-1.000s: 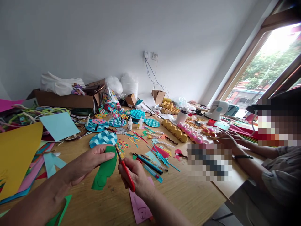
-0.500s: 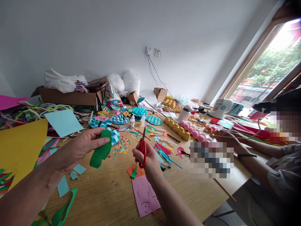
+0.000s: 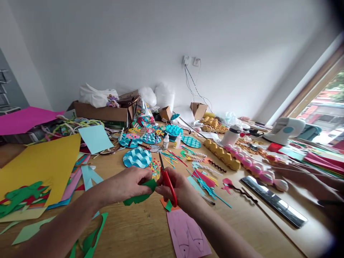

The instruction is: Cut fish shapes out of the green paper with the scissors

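My left hand (image 3: pixel 131 184) grips a piece of green paper (image 3: pixel 142 193), thumb and fingers pressed around it. Close beside it, my right hand (image 3: pixel 178 188) is closed on red-handled scissors (image 3: pixel 169 186), their dark blades pointing up and away from me. The right fingertips touch or nearly touch the paper's right edge; I cannot tell which. Below my hands lies a pink sheet (image 3: pixel 186 233) with fish drawn on it, partly over an orange scrap (image 3: pixel 164 205). Green offcuts (image 3: pixel 92 236) rest at the lower left. A blue wavy paper disc (image 3: pixel 137 157) sits beyond my left hand.
At left lie a yellow sheet (image 3: pixel 53 168) and a light blue sheet (image 3: pixel 96 138). Glue bottles (image 3: pixel 165 142), paper strips (image 3: pixel 206 184) and egg-carton strips (image 3: pixel 221 154) spread across the table. A black shiny bar (image 3: pixel 274 200) lies at right, near another person's blurred hand (image 3: pixel 298 175).
My hands have come together, bringing the green paper rightward to the scissors hand. The paper has turned flatter. The view has swung left, so the surroundings appear shifted right.
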`<state>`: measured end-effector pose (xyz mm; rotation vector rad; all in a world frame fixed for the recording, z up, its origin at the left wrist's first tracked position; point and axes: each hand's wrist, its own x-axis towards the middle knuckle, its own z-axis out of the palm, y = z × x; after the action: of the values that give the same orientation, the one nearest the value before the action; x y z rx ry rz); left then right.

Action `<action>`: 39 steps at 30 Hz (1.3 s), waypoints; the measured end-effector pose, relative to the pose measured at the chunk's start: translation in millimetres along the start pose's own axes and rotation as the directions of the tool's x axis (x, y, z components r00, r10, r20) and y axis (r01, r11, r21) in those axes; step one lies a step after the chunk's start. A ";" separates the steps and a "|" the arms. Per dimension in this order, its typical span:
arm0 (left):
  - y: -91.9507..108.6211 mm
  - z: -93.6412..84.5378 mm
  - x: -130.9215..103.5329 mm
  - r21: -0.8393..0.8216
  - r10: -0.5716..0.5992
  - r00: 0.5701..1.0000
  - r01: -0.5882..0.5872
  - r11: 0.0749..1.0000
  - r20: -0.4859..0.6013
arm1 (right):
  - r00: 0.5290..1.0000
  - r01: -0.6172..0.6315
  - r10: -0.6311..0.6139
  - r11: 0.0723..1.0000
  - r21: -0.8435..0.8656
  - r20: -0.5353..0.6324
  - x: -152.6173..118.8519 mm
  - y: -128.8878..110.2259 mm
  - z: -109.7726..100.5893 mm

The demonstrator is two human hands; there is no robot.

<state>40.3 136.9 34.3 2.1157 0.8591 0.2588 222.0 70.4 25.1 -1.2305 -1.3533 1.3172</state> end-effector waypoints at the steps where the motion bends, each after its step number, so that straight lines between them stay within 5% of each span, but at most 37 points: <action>1: -1.0 0.8 0.4 0.004 0.004 1.000 -0.004 1.000 0.003 | 1.000 0.001 -0.001 1.000 -0.018 -0.005 1.3 1.3 0.8; 10: 8.6 -9.2 -4.9 -0.087 0.037 0.999 -0.036 0.996 0.012 | 0.995 0.042 -0.048 0.997 -0.060 -0.093 9.5 8.2 -10.0; 14: 1.0 -19.4 -2.6 -0.505 0.019 0.965 -0.153 0.849 -0.261 | 0.965 0.150 -0.111 0.977 0.153 -0.238 13.2 8.9 -21.5; 16: -8.1 -17.6 4.5 -0.675 -0.099 0.898 -0.246 0.696 -0.430 | 0.929 0.246 -0.137 0.922 0.299 -0.343 16.5 9.1 -25.0; 18: -15.4 -10.0 13.0 -0.705 -0.176 0.839 -0.298 0.643 -0.515 | 0.890 0.328 -0.137 0.854 0.403 -0.435 20.8 8.6 -25.9; 20: -17.0 2.2 19.4 -0.705 -0.201 0.836 -0.275 0.653 -0.511 | 0.864 0.376 -0.128 0.808 0.454 -0.487 25.3 6.9 -23.5; 25: 4.1 30.4 21.5 -0.684 -0.145 0.903 -0.193 0.704 -0.404 | 0.871 0.373 -0.118 0.791 0.485 -0.477 33.0 2.8 -4.1; 33: 13.0 30.8 21.9 -0.558 -0.150 0.788 -0.273 0.784 -0.597 | 0.933 0.265 -0.111 0.855 0.446 -0.342 30.1 4.4 19.0; 39: 17.6 22.2 15.7 -0.505 -0.144 0.784 -0.237 0.830 -0.605 | 0.927 0.255 -0.120 0.896 0.364 -0.355 23.2 -3.2 10.7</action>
<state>70.6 125.9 31.7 1.4800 0.9421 1.1561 207.8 91.9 26.2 -0.9490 -0.8833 1.1242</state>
